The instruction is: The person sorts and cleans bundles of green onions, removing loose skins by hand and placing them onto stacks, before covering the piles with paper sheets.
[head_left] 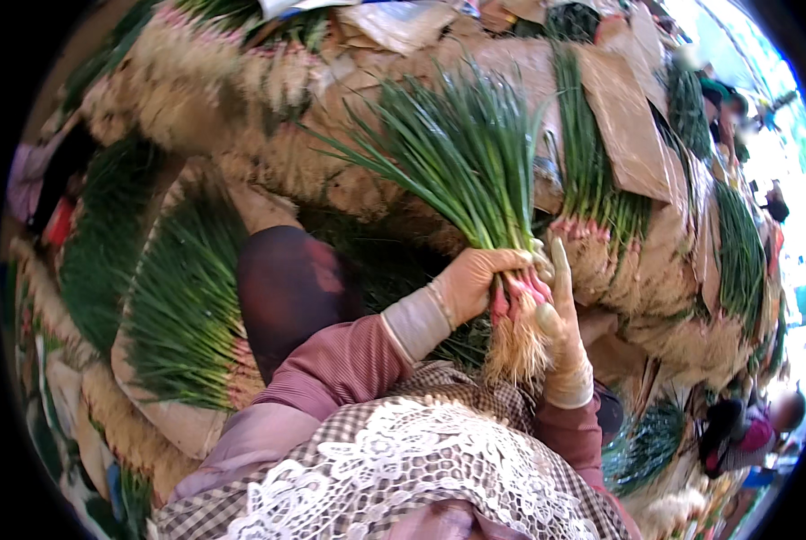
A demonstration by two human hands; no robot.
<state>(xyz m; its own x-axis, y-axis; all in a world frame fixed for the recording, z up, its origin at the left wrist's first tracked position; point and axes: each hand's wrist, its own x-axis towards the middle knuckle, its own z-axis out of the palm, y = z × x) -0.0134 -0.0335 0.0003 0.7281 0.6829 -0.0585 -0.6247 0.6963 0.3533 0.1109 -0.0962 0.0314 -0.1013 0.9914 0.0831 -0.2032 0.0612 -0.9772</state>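
Note:
A bunch of spring onions [479, 171] with long green leaves, pink bulbs and pale stringy roots is held upright in front of me, its roots hanging down. My left hand [464, 286], in a pale glove, is wrapped round the stems just above the bulbs. My right hand [565, 337], gloved as well, lies along the right side of the bulbs and roots. Its fingers are stretched upward and the thumb touches the bulbs. Part of the right palm is hidden by the roots.
More spring onions [187, 297] lie on a sheet by my left knee [281, 288]. Further bunches [592, 162] rest on a long root-covered heap ahead, partly under brown cardboard [623, 121]. At the right a person [749, 432] sits low, with others farther back.

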